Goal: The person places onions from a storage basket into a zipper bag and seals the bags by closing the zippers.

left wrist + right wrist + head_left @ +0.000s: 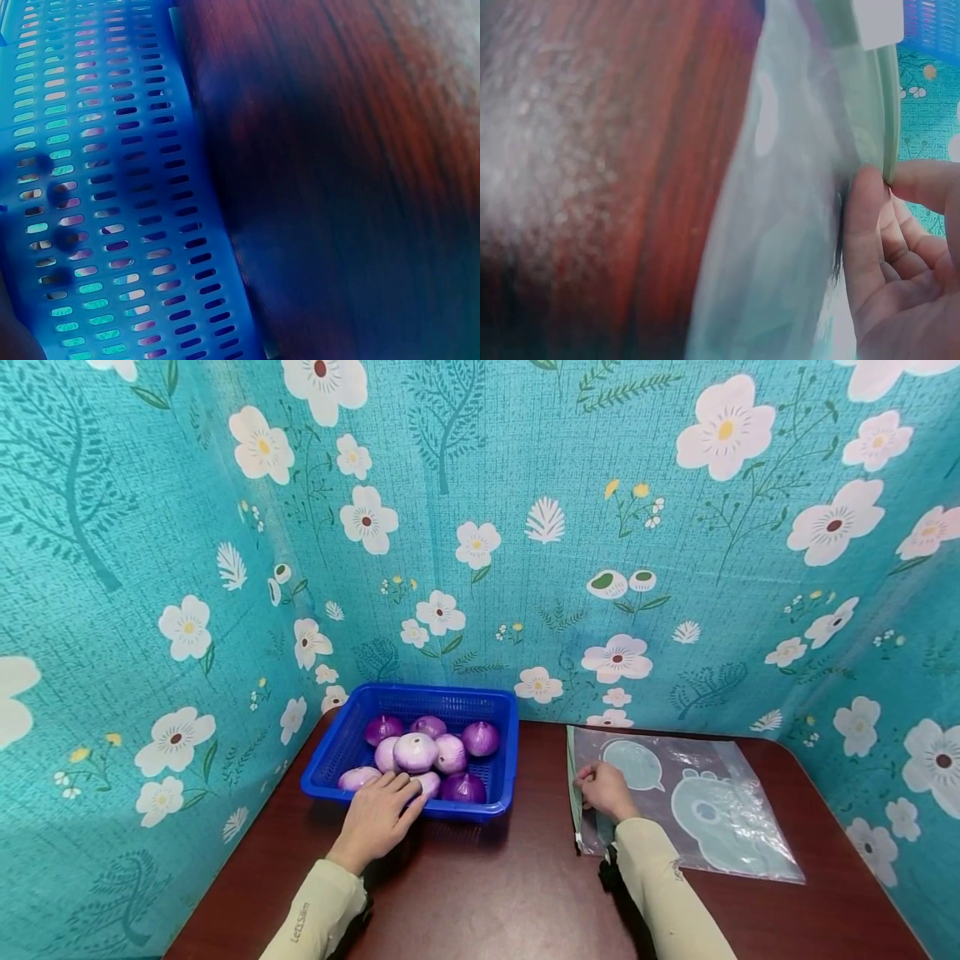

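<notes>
A blue plastic basket (pixel 495 806) full of purple and pale onions (pixel 415 752) stands at the back left of the table. My left hand (pixel 381 818) grips its near rim; the fingers reach over beside the front onions. Through the slotted wall (pixel 142 187) in the left wrist view, dark fingertip shapes show on the inner side. On the right lies a clear zip bag (pixel 720 777) with pale printed shapes, its green-edged opening facing left. My right hand (pixel 606 791) pinches that edge. In the right wrist view, thumb and fingers hold the green strip (pixel 885 112).
The dark red-brown wooden table (pixel 480 885) carries both things. Blue flowered cloth (pixel 480 568) hangs behind and along both sides, close to the table's edges. A dark slider (pixel 578 845) sits at the near end of the bag's zip strip.
</notes>
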Demonstrator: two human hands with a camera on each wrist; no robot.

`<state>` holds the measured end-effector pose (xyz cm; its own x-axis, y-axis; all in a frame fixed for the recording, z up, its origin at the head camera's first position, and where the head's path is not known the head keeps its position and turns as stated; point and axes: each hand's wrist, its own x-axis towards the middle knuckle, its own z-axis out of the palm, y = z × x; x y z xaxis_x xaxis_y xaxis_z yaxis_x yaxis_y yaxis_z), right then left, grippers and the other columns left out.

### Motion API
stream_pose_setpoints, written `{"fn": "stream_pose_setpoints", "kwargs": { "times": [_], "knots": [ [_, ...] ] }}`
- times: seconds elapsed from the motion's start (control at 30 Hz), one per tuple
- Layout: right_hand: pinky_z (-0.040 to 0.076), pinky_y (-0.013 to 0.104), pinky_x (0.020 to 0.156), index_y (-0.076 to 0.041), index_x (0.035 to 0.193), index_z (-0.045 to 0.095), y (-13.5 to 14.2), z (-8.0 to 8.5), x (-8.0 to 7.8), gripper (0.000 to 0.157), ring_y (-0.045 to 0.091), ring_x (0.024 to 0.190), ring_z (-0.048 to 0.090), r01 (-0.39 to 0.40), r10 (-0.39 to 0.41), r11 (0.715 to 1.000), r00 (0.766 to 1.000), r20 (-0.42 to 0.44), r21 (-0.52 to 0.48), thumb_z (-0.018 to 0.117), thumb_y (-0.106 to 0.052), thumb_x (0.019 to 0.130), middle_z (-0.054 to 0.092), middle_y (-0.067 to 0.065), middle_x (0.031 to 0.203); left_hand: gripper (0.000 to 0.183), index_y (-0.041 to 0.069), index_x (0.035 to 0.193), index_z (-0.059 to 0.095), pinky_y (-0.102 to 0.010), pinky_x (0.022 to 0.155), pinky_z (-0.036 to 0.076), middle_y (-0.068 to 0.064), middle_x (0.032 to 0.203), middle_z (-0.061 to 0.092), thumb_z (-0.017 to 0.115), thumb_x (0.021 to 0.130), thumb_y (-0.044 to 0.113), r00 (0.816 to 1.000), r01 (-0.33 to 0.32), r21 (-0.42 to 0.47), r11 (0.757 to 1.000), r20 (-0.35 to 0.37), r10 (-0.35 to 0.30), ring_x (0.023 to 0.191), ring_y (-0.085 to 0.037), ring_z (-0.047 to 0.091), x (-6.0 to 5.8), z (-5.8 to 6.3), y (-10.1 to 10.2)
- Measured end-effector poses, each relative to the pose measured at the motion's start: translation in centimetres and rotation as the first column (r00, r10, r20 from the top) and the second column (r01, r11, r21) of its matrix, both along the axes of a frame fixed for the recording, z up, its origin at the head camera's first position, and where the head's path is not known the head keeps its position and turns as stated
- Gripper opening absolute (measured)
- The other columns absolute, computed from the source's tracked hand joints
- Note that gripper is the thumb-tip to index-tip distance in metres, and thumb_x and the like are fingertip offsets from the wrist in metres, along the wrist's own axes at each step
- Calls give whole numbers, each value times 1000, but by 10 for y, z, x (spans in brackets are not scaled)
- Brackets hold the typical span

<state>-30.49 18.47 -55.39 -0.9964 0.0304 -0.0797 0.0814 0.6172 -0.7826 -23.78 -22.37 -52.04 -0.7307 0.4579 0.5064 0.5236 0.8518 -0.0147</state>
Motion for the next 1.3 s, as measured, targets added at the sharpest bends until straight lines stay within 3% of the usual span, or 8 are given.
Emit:
{"fn": "stream_pose_setpoints", "kwargs": {
  "times": [0.47, 0.7, 0.93, 1.3],
  "knots": [
    [59, 34, 55, 6, 96, 65, 2, 10, 5, 9, 15, 52, 64, -15, 14, 998, 1000, -21, -57, 65, -4, 96, 68, 13, 78, 26, 21, 110, 72, -42, 83, 55, 1, 98, 70, 58, 102, 41, 1000, 2, -5, 1000, -8, -2, 91, -22, 61, 1, -3, 0],
    [58, 31, 55, 4, 95, 66, 3, 24, 5, 8, 13, 53, 62, -8, 4, 997, 998, -55, -83, 64, -4, 97, 63, 7, 75, 25, 20, 108, 72, -41, 83, 54, 1, 97, 69, 58, 102, 41, 1000, -2, 11, 1000, -13, 3, 90, -22, 60, 0, -2, 1],
    [59, 31, 58, 6, 100, 66, 5, 36, 11, 11, 13, 60, 61, -10, 3, 995, 998, -66, -101, 64, -5, 98, 66, 9, 80, 22, 22, 104, 70, -38, 80, 51, 3, 94, 67, 58, 102, 40, 1000, -16, 14, 1000, 2, 16, 87, -20, 57, 1, -4, 0],
    [58, 30, 60, 5, 105, 65, 7, 53, 15, 14, 15, 65, 64, -28, 17, 991, 996, -86, -133, 65, -8, 98, 70, 13, 87, 24, 20, 107, 71, -41, 80, 52, 1, 95, 67, 58, 102, 39, 999, 10, 11, 1000, -36, -10, 90, -23, 60, 0, -3, 0]
  ]
}}
